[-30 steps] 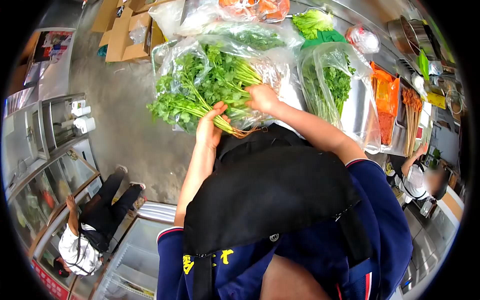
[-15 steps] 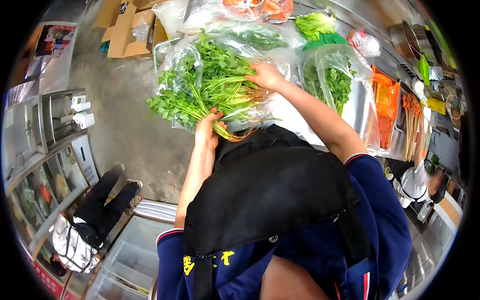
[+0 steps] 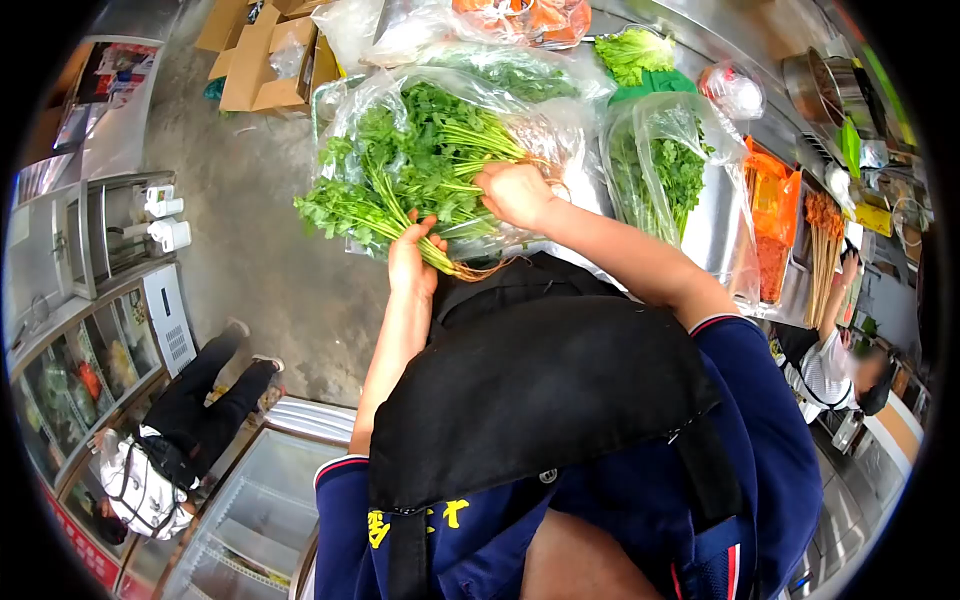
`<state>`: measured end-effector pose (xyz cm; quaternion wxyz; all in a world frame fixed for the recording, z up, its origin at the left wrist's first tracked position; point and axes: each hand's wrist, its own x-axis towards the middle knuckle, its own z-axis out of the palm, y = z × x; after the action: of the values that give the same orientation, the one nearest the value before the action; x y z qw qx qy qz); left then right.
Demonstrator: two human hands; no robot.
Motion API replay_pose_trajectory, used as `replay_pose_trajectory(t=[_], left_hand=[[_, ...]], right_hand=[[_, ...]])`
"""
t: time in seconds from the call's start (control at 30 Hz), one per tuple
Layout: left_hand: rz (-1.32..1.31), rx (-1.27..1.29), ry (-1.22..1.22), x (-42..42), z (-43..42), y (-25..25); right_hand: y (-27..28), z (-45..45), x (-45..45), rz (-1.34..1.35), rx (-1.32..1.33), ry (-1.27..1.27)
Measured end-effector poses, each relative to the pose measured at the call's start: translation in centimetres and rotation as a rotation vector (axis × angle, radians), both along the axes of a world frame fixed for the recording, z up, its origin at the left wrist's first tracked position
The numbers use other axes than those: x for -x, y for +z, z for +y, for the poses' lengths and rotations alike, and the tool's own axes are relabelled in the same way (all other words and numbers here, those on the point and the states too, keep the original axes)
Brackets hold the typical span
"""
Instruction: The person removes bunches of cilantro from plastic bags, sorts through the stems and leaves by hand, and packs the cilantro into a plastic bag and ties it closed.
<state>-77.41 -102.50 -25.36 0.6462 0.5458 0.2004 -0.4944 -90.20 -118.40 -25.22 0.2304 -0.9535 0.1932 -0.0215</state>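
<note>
My left hand (image 3: 410, 264) is closed round the stems of a small bunch of coriander (image 3: 352, 212), just above its thin brown roots, with the leaves pointing left. A larger heap of coriander (image 3: 425, 130) lies beside it on an opened clear plastic bag (image 3: 565, 135). At the root end of that heap, my right hand (image 3: 518, 194) has its fingers curled onto some stems, and its fingertips are partly hidden among them. The black apron (image 3: 540, 400) on my front is close below both hands.
Another clear bag of greens (image 3: 660, 170) lies to the right, near lettuce (image 3: 635, 55). Skewers (image 3: 823, 245) and an orange bag (image 3: 770, 200) are further right. Cardboard boxes (image 3: 265, 70) stand on the floor at left. One person (image 3: 150, 485) is at lower left, another (image 3: 830, 370) at right.
My right hand has moved down and slightly left along the heap, from near the upper stems to the nearer stems. My left hand keeps its hold on the small bunch.
</note>
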Motion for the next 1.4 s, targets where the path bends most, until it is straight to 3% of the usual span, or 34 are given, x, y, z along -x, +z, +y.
replay_pose_trajectory(t=[0.07, 0.17, 0.23, 0.33, 0.47, 0.57, 0.67, 0.77, 0.97, 1.0, 1.03, 1.1, 1.17, 1.2, 1.33, 1.4], left_hand=[[-0.009, 0.028, 0.099, 0.1, 0.1, 0.2], [0.012, 0.078, 0.204, -0.7, 0.4, 0.3], [0.013, 0.074, 0.257, -0.8, 0.6, 0.6], [0.007, 0.056, 0.286, -1.0, 0.5, 0.6], [0.007, 0.099, 0.275, -0.5, -0.1, 1.1], [0.007, 0.121, 0.216, -0.5, -1.0, 1.4], [0.052, 0.140, 0.117, -0.4, -1.2, 0.0], [0.048, 0.009, 0.091, 0.0, -2.1, -0.5], [0.180, -0.004, 0.201, 0.2, -1.9, 0.9], [0.185, 0.015, 0.197, 0.3, -1.7, 1.3], [0.191, 0.029, 0.194, 0.4, -1.6, 1.7], [0.208, 0.064, 0.170, 0.3, -1.4, 2.2], [0.256, 0.096, 0.192, 0.0, -1.1, 2.3], [0.267, 0.130, 0.172, -0.2, -1.1, 2.6], [-0.236, -0.008, 0.119, 1.4, -1.5, 6.5], [-0.398, 0.112, 0.093, 2.0, -0.8, 6.6]], right_hand=[[1.5, -0.6, 0.1, 0.080, 0.002, 0.037], [6.1, -1.7, 0.2, 0.191, -0.357, 0.055], [5.1, -4.5, 1.3, 0.144, -0.650, -0.022], [5.6, -6.4, 2.3, 0.462, -1.085, -0.208], [11.8, -7.5, 3.3, 0.112, -1.457, -0.340], [10.8, -8.8, 5.1, 0.252, -1.305, -0.375], [16.6, -9.2, 6.1, -0.042, -1.395, -0.377], [16.7, -10.7, 8.1, -0.337, -1.666, -0.308], [14.7, -9.2, 8.7, -0.710, -2.064, -0.235], [14.8, -8.2, 8.1, -0.706, -2.078, -0.199], [14.7, -7.6, 7.2, -0.522, -2.013, -0.144], [13.7, -5.3, 5.3, -0.263, -1.900, -0.359], [11.4, -4.4, 4.6, -0.306, -2.157, -0.308], [11.1, -4.2, 4.0, -0.307, -2.164, -0.295], [10.5, -3.5, 2.2, -0.343, -2.240, -0.200], [10.9, -2.9, 2.0, -0.333, -2.241, -0.268]])
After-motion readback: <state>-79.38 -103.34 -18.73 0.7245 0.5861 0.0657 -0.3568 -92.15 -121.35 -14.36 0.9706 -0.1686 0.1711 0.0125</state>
